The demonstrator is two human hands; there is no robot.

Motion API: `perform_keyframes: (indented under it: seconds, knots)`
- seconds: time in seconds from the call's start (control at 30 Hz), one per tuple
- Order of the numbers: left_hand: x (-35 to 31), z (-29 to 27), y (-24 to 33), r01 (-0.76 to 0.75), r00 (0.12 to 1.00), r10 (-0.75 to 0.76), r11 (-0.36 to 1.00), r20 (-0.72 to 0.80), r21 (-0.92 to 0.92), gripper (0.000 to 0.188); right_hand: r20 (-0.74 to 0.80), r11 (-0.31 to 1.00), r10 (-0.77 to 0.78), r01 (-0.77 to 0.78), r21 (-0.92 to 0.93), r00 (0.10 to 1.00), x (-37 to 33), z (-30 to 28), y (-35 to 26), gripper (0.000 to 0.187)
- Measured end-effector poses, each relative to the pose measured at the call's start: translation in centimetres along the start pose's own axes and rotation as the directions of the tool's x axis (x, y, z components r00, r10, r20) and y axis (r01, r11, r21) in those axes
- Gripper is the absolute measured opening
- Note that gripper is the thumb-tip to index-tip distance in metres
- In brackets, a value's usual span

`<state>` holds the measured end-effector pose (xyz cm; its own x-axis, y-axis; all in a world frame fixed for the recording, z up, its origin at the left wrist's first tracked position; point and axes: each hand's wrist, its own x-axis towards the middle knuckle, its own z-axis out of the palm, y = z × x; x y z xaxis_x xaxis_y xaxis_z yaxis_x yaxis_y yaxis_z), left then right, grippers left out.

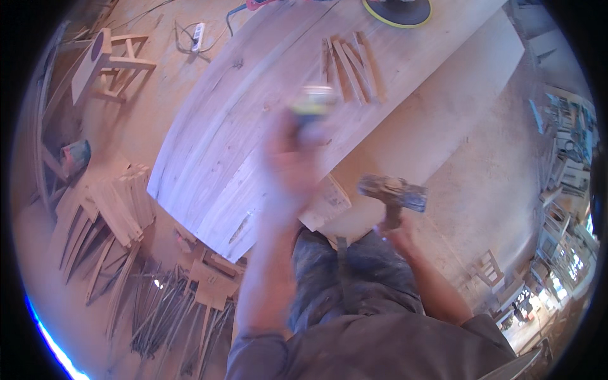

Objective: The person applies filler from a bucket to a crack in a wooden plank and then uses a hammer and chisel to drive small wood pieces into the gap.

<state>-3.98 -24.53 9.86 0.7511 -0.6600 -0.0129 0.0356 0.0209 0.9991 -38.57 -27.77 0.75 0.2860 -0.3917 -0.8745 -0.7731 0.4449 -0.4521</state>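
Note:
My left hand (pixel 290 161), smeared by motion, is raised over the pale wooden tabletop (pixel 215 152). Its fingers are wrapped round a small can (pixel 313 104) with a light top and a yellow-green and dark side, too blurred to tell its contents. Lower and to the right, my right hand (pixel 396 233) grips the handle of a hammer (pixel 392 192) with a worn, stained head, held off the tabletop's near edge. Several thin wood strips (pixel 351 66) lie loose on the tabletop, beyond my left hand.
A round sanding disc (pixel 402 9) with a yellow rim sits at the tabletop's far end. Cut wood pieces (pixel 120 202) and a bundle of metal rods (pixel 161 316) are on the left. A stool frame (pixel 117 63) and a power strip (pixel 198 38) stand and lie on the floor.

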Motion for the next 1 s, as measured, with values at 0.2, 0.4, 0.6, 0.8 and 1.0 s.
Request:
perform_keyframes:
  seconds: [0.2, 0.4, 0.6, 0.8, 1.0]
  knots:
    - [1.3, 15.6, -4.8, -0.377, 0.895, 0.137, 0.740, 0.424, 0.557, 0.044, -0.289, 0.973, 0.115, -0.050, 0.224, 0.950, 0.1, -7.7, -3.8, 0.015]
    - [2.1, 18.0, -10.1, -0.423, 0.887, 0.094, 0.562, 0.453, 0.711, 0.062, -0.263, 0.874, 0.122, 0.022, 0.486, 0.957, 2.2, -13.4, -1.6, 0.017]
    - [3.9, 17.7, -11.7, -0.336, 0.914, 0.016, 0.591, 0.406, 0.733, 0.059, -0.208, 0.821, 0.175, -0.025, 0.570, 0.962, 3.3, -14.7, -1.6, 0.017]
    - [5.0, 17.6, -11.9, -0.268, 0.937, -0.005, 0.632, 0.350, 0.727, 0.051, -0.197, 0.837, 0.182, -0.047, 0.546, 0.963, 3.3, -14.0, -2.6, 0.014]
    - [5.3, 18.0, -11.6, -0.214, 0.968, 0.026, 0.614, 0.251, 0.760, 0.033, -0.157, 0.856, 0.140, -0.040, 0.515, 0.978, 3.7, -13.9, -4.7, 0.016]
